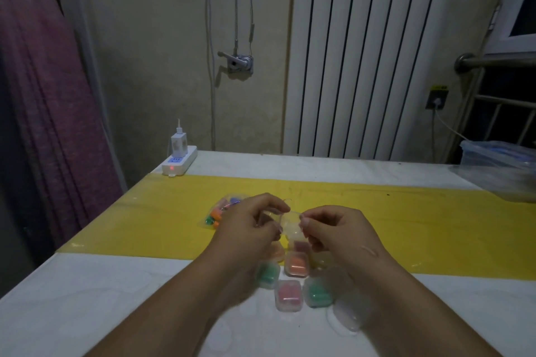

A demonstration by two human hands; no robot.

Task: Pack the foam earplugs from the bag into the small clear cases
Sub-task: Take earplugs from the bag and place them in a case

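My left hand (249, 223) and my right hand (333, 229) together hold a small clear case (290, 224) above the table, fingers pinching its edges from both sides. I cannot tell what is inside it. Behind my left hand lies the clear bag of coloured foam earplugs (222, 210) on the yellow strip. Below my hands sit several closed cases holding earplugs: an orange one (295, 264), a green one (267, 275), a pink one (288, 295) and another green one (316, 293). An empty clear case (346, 319) lies under my right forearm.
The white table (87, 298) carries a yellow strip (420, 226) across its middle. A white power strip with a charger (179, 161) sits at the back left corner. A clear plastic box (499, 165) stands at the far right. A radiator is behind.
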